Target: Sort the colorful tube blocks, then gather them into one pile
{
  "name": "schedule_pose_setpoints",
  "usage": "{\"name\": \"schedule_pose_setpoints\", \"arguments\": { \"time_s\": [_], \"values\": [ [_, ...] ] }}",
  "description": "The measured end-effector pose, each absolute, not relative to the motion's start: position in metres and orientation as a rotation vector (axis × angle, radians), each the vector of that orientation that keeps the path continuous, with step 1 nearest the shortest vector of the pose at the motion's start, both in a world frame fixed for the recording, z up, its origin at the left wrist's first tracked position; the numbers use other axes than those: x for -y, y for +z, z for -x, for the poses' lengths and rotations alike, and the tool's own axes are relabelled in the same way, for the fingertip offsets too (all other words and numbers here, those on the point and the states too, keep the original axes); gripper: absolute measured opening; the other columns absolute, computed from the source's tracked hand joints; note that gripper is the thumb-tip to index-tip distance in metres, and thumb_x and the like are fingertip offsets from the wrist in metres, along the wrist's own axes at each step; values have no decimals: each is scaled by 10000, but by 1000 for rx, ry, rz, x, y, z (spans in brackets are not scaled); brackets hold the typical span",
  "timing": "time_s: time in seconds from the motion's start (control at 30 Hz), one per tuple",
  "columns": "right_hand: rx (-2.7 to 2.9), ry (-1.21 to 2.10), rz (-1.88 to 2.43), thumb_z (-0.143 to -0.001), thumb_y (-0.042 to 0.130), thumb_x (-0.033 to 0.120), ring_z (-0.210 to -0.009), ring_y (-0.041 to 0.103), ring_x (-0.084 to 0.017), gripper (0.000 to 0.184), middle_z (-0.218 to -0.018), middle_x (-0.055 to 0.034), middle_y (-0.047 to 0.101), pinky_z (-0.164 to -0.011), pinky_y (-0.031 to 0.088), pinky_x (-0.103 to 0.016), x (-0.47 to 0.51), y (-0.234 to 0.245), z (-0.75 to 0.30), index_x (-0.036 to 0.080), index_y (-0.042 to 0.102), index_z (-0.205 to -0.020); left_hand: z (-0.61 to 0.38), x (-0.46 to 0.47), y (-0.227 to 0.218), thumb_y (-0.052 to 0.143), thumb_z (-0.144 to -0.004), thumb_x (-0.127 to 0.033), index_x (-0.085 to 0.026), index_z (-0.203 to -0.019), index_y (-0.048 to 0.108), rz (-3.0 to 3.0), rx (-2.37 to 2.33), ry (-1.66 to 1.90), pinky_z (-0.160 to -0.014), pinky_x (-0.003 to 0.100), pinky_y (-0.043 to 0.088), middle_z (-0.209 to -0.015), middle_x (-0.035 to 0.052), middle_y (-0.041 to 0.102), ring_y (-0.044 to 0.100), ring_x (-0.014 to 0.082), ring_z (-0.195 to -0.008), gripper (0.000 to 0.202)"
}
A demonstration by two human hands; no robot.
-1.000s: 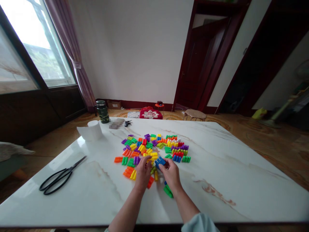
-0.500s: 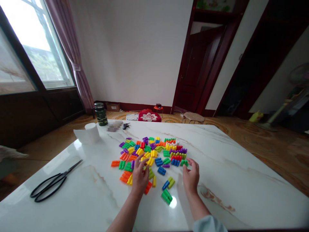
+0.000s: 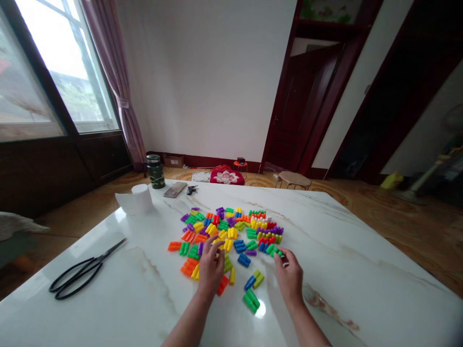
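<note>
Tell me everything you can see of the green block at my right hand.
The green block is small, bright and glossy, plastic-looking, with rounded segments side by side. It sits at an angle at the near right of the colored cluster, just right of a blue block. Fingertips of the right hand touch its right end and partly cover it. Whether it is firmly gripped or lifted off the table, I can't tell.

Home: purple curtain [image 3: 123, 103], round stool [image 3: 293, 179]
</note>
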State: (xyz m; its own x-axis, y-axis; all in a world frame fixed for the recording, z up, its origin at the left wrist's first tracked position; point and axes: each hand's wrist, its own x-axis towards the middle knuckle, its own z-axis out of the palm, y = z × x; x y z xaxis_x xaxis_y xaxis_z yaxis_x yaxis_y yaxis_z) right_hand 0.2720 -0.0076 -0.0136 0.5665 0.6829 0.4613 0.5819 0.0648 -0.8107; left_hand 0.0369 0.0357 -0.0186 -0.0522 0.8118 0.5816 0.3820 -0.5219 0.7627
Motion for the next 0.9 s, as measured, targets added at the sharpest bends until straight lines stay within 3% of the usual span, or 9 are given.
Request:
{"name": "schedule_pose_setpoints", "arguments": {
  "time_s": [0.23,0.37,0.53,0.8,0.9],
  "values": [
    [1257,601,1435,-738,625,357,-691,641,-207,248,-806,-66,720,-672,531,-320,-5,4,-188,175,702,-889,-36,-35,-19,481,-933,-274,-209,-1029,652,-1818,-1260,1607,-668,275,573,-1231,119,578,643,193,-974,207],
    [1181,779,1379,-729,633,364,-748,663,-228,281,-815,-72,720,-692,543,-333,-15,-4,-175,162,687,-916,-35,-34,-17,498,-933,-325,-197,-1054,649,-1825,-1231,1524,-649,260,556,-1074,96,667,667,184,-884,232],
    [1208,802,1366,-739,644,364,-760,658,-228,274,-818,-73,714,-687,536,-324,-11,-6,-172,160,691,-916,-35,-32,-17,524,-926,-359,-205,-1061,665,-1836,-1290,1377,-651,252,528,-836,30,721,677,157,-721,249],
    [1239,821,1345,-776,612,376,-793,665,-242,302,-868,-96,723,-726,535,-340,-6,-5,-168,150,686,-961,-35,-34,-20,523,-907,-320,-214,-954,702,-1860,-1279,1435,-757,287,537,-911,44,757,707,191,-836,213],
    [1303,815,1334,-791,597,362,-846,676,-252,293,-917,-104,731,-779,536,-353,-3,-2,-166,157,697,-975,-35,-33,-17,515,-912,-340,-210,-942,698,-1853,-1283,1408,-725,271,528,-874,38,752,703,179,-797,227]
  ]
}}
